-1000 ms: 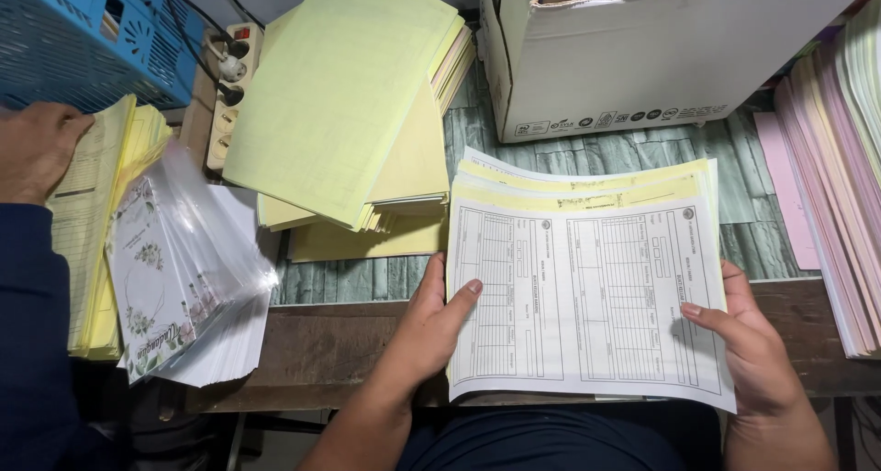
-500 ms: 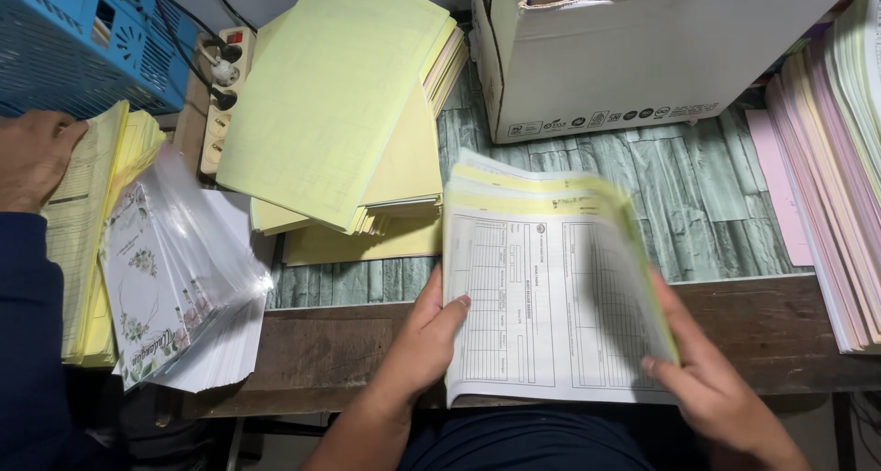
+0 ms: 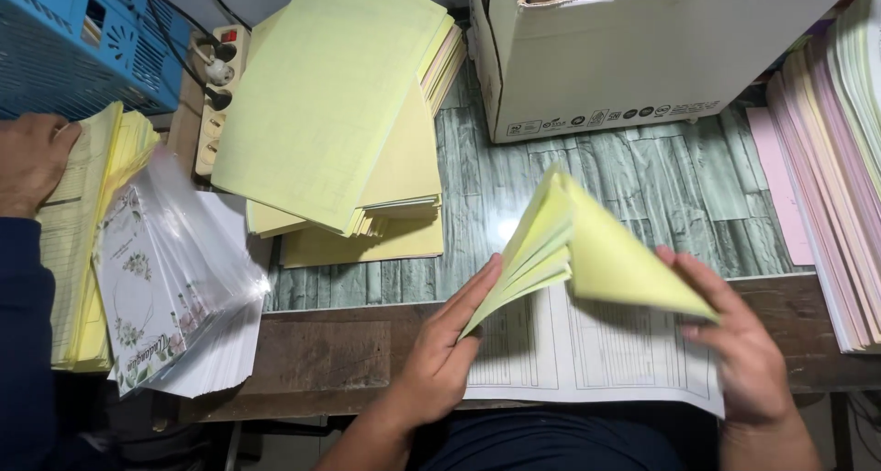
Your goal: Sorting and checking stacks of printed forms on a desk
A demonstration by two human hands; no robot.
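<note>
Yellow sheets [image 3: 587,241] now lifted off the white form [image 3: 596,361] by both hands

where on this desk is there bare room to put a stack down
The widest bare patch is the green plank-pattern top, bordered by the cardboard box, the yellow paper stack, the pink sheets and the lifted yellow sheets. A narrower strip is the brown wooden edge. The left side is crowded with plastic-wrapped cards.
</note>
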